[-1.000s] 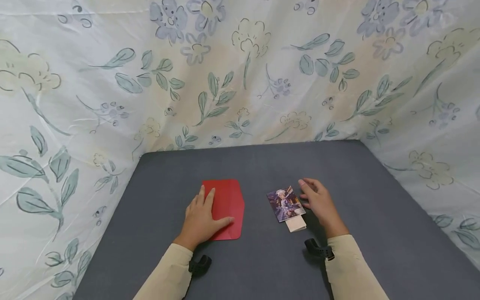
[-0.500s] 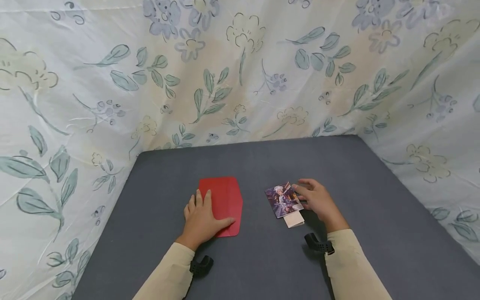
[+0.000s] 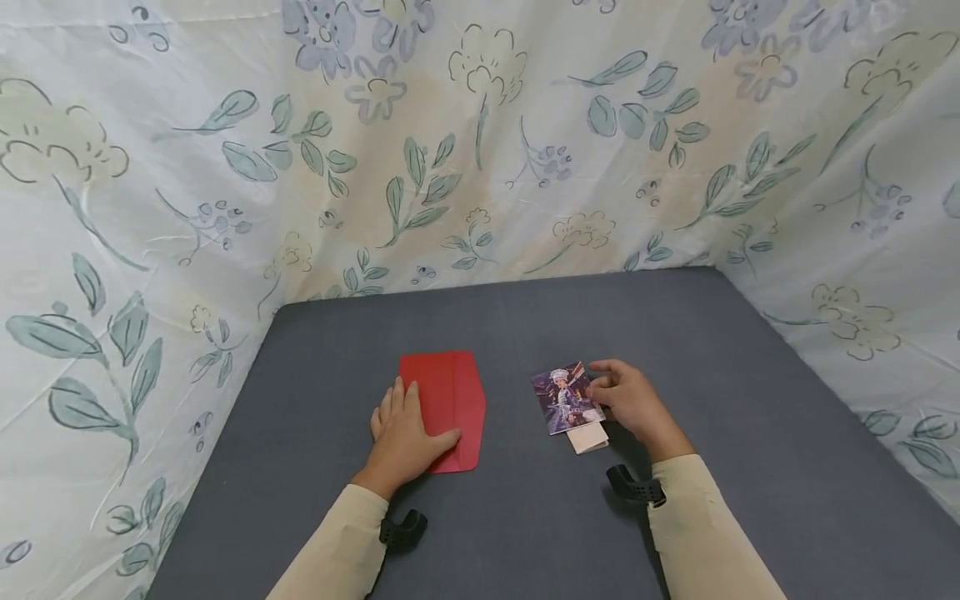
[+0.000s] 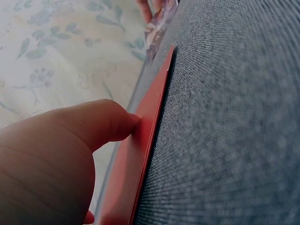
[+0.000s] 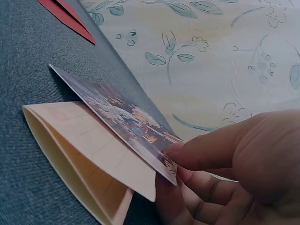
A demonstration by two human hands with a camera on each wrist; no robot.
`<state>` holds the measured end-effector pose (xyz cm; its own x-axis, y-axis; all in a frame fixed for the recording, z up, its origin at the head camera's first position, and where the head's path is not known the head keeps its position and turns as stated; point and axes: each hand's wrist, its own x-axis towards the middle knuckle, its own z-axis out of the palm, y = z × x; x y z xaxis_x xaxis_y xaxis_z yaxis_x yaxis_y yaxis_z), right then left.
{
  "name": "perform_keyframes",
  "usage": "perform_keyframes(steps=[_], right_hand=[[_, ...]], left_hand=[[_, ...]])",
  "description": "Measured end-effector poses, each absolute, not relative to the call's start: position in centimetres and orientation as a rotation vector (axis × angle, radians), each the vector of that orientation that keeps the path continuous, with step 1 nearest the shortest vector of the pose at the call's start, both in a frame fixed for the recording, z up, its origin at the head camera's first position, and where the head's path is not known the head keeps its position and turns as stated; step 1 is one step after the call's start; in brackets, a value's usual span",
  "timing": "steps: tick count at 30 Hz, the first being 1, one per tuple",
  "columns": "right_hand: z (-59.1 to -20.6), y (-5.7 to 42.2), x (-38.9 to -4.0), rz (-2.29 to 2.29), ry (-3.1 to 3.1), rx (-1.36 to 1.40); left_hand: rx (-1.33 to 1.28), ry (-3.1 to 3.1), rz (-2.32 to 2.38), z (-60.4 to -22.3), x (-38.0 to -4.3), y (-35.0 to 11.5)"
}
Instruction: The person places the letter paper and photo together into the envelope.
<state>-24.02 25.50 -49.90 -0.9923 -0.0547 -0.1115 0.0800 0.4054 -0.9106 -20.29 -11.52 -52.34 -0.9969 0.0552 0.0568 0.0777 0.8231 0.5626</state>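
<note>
A red envelope (image 3: 467, 392) lies flat on the dark grey table. My left hand (image 3: 401, 437) rests on its left part, fingers spread and thumb laid across its lower side; in the left wrist view the thumb presses the red paper (image 4: 140, 136). To the right is a glossy picture card (image 3: 564, 404) printed with a figure in white on purple. My right hand (image 3: 633, 404) pinches the card's right edge, thumb on top and fingers beneath, as the right wrist view shows. Partly under the card sits a folded cream paper (image 5: 79, 140), its layers gaping apart.
The grey table (image 3: 525, 533) ends at the back and sides against a hanging floral cloth (image 3: 480, 167). Black bands with curved mounts (image 3: 636, 487) sit at both wrists.
My right hand has come in leftward to the card, and its thumb and fingers have closed on the card's edge. The left hand stays on the red envelope. The head view has shifted slightly.
</note>
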Motion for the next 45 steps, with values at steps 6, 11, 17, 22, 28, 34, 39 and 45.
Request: perform_keyframes(steps=[6,11,17,22,28,34,39,45], right_hand=[[-49.90,25.68,-24.11,-1.680,2.502,0.043],[-49.83,25.97,-24.19,-1.721,2.462,0.038],[-49.89,26.28,-24.22,-1.770,2.442,0.037],[-49.75,26.40,-24.35,-1.860,2.366,0.052],[-49.38,26.37,-24.33,-1.919,2.300,0.076],[-49.24,26.31,-24.23,-1.936,2.289,0.083],[-49.44,26.31,-24.31,-1.961,2.276,0.086],[-49.72,26.37,-24.37,-1.977,2.280,0.103]], left_hand=[[-0.101,-2.981,-0.916,-52.14,-20.35,-11.35],[-0.100,-2.985,-0.928,-51.97,-20.39,-11.30],[-0.104,-2.985,-0.969,-51.88,-20.38,-11.38],[-0.106,-2.990,-0.993,-51.95,-20.41,-11.57],[-0.103,-2.989,-1.010,-51.95,-20.41,-11.83],[-0.114,-2.984,-1.016,-52.08,-20.40,-11.87],[-0.122,-2.984,-1.016,-52.06,-20.36,-11.86],[-0.119,-2.992,-0.999,-52.09,-20.32,-11.85]])
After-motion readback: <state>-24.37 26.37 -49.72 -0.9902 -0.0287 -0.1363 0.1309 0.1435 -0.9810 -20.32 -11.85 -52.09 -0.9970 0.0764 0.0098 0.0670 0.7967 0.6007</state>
